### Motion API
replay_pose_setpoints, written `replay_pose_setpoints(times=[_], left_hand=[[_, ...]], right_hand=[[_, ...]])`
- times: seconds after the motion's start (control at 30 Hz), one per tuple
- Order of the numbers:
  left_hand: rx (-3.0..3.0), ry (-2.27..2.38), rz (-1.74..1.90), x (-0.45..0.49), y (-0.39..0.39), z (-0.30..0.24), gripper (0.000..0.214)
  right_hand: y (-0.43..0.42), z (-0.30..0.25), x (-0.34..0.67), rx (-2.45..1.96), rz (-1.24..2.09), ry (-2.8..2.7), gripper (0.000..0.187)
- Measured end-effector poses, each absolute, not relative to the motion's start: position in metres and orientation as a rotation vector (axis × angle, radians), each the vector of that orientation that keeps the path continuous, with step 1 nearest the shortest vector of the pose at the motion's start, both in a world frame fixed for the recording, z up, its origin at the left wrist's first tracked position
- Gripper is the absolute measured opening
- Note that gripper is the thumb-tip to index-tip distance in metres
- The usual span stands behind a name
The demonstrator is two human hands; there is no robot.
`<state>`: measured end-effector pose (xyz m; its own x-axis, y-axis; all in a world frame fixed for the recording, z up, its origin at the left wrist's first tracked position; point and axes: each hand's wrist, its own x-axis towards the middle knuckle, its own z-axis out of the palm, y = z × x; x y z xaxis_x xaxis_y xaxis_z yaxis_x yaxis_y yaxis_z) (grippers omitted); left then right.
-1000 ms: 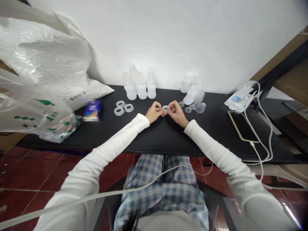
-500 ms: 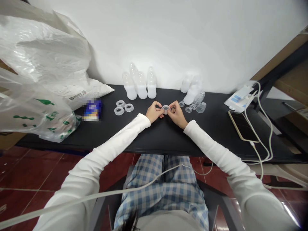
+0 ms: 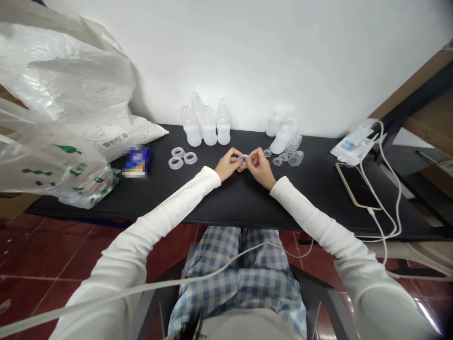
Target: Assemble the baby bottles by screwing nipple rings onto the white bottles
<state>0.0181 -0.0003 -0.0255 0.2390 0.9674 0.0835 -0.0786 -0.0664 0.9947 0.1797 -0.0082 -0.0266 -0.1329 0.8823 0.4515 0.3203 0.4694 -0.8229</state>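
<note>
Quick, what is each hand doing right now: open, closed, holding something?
Left hand: closed, fingertips pinching one side of the small clear ring.
Right hand: closed, pinching the other side of the same ring.

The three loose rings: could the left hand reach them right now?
Probably yes: bare table lies between the three loose rings and the left hand, though it pinches a clear piece with the right hand.
</note>
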Motion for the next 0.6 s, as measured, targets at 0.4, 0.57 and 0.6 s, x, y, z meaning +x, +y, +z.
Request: replay_pose_setpoints(times=[0.4, 0.57, 0.6], left_hand=[[1.350, 0.899, 1.195, 0.014, 0.003, -0.025, 0.023], [1.446, 0.841, 1.289, 0.011, 0.004, -0.018, 0.021], [1.464, 0.837, 1.286, 0.011, 0.004, -0.018, 0.021]], right_hand=[[-0.005, -0.030, 0.179, -1.012, 0.877, -1.594, 0.051], [0.003, -0.032, 0.181, -0.973, 1.030, -1.506, 0.059], [0.003, -0.031, 0.182, -0.973, 1.025, -1.532, 0.059]])
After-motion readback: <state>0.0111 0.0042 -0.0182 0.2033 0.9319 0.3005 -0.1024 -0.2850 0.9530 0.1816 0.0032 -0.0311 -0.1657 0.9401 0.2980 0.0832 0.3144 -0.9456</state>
